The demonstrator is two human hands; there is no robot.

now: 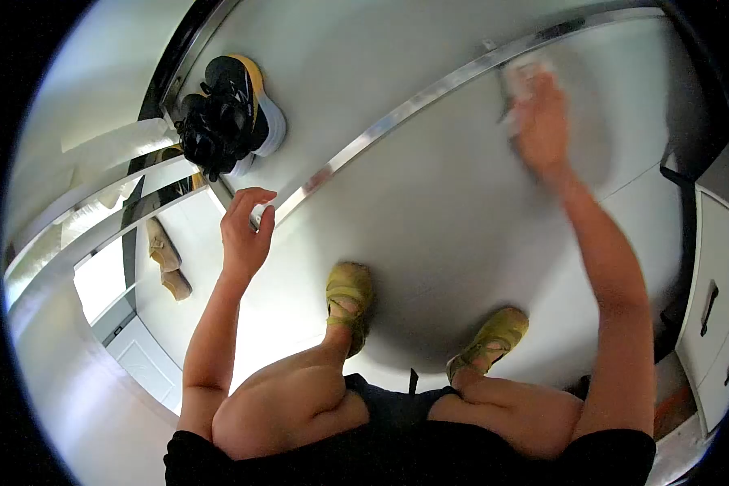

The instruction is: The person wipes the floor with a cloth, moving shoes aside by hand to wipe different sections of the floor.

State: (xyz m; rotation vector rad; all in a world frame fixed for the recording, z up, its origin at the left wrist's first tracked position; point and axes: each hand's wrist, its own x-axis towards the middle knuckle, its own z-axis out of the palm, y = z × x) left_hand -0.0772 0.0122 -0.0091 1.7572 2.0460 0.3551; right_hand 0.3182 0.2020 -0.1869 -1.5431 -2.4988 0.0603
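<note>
My right hand [541, 125] is stretched out low over the pale floor [429, 202], close to the metal strip [364, 139]. It is blurred, with a crumpled white tissue or cloth [529, 66] under its fingers. On the other side, my left hand [247, 231] is raised near the strip's left end. Its fingers are curled round a small white thing [259, 214], too little of which shows to name it. Beyond the left hand, black sneakers [235, 109] with white soles lean together by the wall.
My feet in yellow-green shoes [350, 287] stand on the floor between my hands. A mirrored panel [150, 259] on the left reflects the floor and a shoe. White drawers [708, 300] with black handles stand at the right. A dark object [680, 158] hangs beside them.
</note>
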